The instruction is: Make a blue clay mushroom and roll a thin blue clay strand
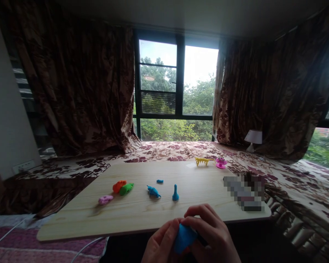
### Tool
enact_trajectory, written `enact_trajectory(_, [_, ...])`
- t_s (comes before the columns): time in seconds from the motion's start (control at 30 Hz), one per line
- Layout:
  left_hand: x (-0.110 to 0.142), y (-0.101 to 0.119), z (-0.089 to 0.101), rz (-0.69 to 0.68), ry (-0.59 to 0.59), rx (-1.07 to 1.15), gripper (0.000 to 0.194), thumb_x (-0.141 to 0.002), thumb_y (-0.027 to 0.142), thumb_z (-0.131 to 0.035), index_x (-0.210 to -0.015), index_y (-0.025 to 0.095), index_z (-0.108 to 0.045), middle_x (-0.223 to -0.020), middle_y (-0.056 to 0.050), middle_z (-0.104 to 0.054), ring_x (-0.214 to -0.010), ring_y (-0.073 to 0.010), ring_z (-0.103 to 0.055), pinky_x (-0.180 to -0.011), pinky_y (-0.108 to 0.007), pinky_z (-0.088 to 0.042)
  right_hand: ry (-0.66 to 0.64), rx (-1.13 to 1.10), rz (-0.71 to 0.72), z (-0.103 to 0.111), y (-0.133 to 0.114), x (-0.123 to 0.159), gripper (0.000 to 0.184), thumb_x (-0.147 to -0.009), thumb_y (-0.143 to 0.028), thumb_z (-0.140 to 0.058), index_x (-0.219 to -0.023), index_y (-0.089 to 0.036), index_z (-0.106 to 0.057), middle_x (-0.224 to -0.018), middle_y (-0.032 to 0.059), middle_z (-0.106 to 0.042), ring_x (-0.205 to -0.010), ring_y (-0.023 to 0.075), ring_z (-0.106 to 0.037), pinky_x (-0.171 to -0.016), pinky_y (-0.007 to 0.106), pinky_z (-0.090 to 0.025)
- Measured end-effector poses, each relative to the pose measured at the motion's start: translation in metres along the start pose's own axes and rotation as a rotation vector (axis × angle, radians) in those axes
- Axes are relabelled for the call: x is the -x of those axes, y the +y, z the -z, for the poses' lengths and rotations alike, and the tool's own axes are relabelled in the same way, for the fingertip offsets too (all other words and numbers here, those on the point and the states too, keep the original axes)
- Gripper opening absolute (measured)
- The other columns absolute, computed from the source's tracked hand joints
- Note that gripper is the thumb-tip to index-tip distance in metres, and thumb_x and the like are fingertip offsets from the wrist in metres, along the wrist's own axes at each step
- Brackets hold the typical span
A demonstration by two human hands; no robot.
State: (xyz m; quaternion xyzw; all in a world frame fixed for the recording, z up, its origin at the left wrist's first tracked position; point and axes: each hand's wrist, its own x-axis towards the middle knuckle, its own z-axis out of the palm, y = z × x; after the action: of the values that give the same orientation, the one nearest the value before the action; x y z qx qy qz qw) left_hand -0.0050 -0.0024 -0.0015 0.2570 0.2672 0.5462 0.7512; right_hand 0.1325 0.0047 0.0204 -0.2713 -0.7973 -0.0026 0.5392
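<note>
Both hands are together at the table's near edge, around a piece of blue modelling clay [184, 238]. My left hand [162, 241] pinches it from the left, thumb and forefinger at its top edge. From the right, my right hand [212, 233] closes its curled fingers on the same piece, partly hiding it. Beyond them on the table stands an upright blue clay piece [175, 193] with a wide base and thin neck. A blue animal-like clay piece [153, 191] and a small blue clay bit [159, 181] lie to its left.
On the wooden table [79, 215], orange [119, 186], green [126, 189] and pink [105, 199] clay lumps sit at left. A yellow figure [202, 161] and a magenta piece [220, 163] stand at the far edge. A blurred-out object [246, 193] lies right. A lamp [253, 138] stands behind.
</note>
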Motion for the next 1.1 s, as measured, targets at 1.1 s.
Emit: enact_trajectory(1.1, [-0.004, 0.001, -0.002, 0.054, 0.206, 0.038, 0.034, -0.073, 0.049, -0.063, -0.069, 0.016, -0.068, -0.051, -0.001, -0.064, -0.051, -0.0164, -0.062, -0.052, -0.026, -0.050, -0.059, 0.037, 0.115, -0.002, 0.002, -0.001, 0.047, -0.081, -0.037, -0.062, -0.123, -0.018, -0.051, -0.105, 0.0129, -0.064, -0.094, 0.0247, -0.060, -0.076, 0.034, -0.055])
